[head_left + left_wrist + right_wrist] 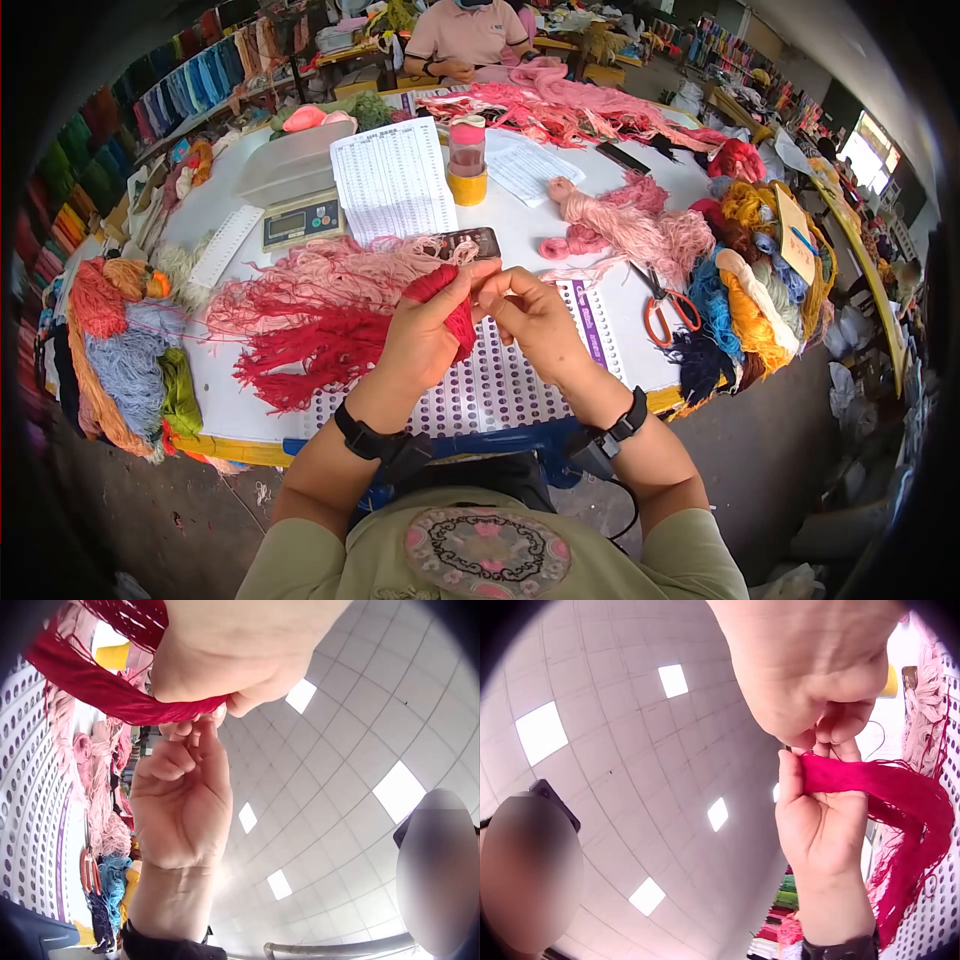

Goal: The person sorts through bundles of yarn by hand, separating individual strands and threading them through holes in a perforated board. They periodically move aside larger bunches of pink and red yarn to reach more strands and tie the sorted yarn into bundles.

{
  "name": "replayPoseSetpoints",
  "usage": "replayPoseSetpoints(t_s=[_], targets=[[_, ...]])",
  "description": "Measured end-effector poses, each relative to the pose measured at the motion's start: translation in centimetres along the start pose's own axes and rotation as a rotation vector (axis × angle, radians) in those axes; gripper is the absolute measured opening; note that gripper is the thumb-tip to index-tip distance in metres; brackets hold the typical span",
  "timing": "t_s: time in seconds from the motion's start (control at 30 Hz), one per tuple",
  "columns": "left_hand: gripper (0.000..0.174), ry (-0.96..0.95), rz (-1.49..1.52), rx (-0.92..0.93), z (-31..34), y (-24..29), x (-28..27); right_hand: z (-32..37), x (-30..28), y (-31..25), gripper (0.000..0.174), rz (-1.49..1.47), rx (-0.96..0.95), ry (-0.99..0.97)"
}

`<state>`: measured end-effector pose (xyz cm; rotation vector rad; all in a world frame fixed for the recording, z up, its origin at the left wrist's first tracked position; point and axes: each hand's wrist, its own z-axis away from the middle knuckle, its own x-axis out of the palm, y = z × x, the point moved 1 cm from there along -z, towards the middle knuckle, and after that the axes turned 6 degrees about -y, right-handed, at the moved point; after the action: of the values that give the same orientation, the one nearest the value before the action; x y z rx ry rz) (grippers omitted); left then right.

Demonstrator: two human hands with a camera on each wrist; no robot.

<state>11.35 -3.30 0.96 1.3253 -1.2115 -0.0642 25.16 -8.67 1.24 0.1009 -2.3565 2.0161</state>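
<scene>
My left hand (425, 335) holds a crimson skein of thread (847, 777) across its palm, thumb and fingers around it. The skein's loose strands hang down toward the perforated board in the right wrist view. Close against the left fingertips, my right hand (535, 325) has its fingers curled and pinches a fine thread at the skein's end. The pinched spot is mostly hidden by the fingers. More crimson strands (310, 345) lie under the left forearm, beside pale pink thread (300, 285). Beneath both hands is a white board with rows of holes (490, 390).
Orange-handled scissors (660, 318) and a pink yarn bundle (640, 225) lie right. Further back are a phone (468, 243), bottle (467, 150), printed sheet (392, 180) and scale (302, 220). Colored skeins hang at both table ends. A person (468, 45) sits opposite.
</scene>
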Motion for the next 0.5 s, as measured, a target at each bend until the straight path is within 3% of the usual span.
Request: replayPoseSetpoints(t_s=[0.07, 0.13, 0.17, 0.23, 0.33, 0.4, 0.43, 0.5], targets=[[0.041, -0.040, -0.056, -0.001, 0.0, -0.1, 0.1, -0.1, 0.1, 0.5, 0.001, 0.038, 0.015, 0.032], [0.040, -0.040, -0.073, 0.024, 0.0, -0.3, 0.4, -0.3, 0.0, 1.3, 0.004, 0.386, -0.224, 0.044], [0.040, -0.041, -0.074, 0.023, 0.0, -0.4, 0.3, -0.2, -0.2, 1.5, 0.004, 0.386, -0.224, 0.046], [0.036, 0.056, -0.009, 0.027, -0.1, -0.7, -0.4, 0.1, -0.5, 1.2, 0.003, 0.121, -0.083, -0.004], [0.032, 0.186, 0.195, -0.001, -0.6, -0.8, -1.8, 0.5, -1.7, 1.4, 0.003, -0.080, -0.130, 0.013], [0.029, 0.277, 0.128, -0.013, -1.2, 0.7, -4.6, 1.0, -3.4, 1.1, 0.009, -0.383, -0.190, 0.222], [0.028, 0.332, 0.098, 0.004, -1.3, 1.6, -6.9, 1.3, -5.9, 0.3, 0.014, -0.528, -0.260, 0.165], [0.025, 0.259, 0.134, 0.022, -1.0, 4.5, -13.9, 3.6, -12.9, -1.3, 0.015, -0.543, -0.176, 0.345]])
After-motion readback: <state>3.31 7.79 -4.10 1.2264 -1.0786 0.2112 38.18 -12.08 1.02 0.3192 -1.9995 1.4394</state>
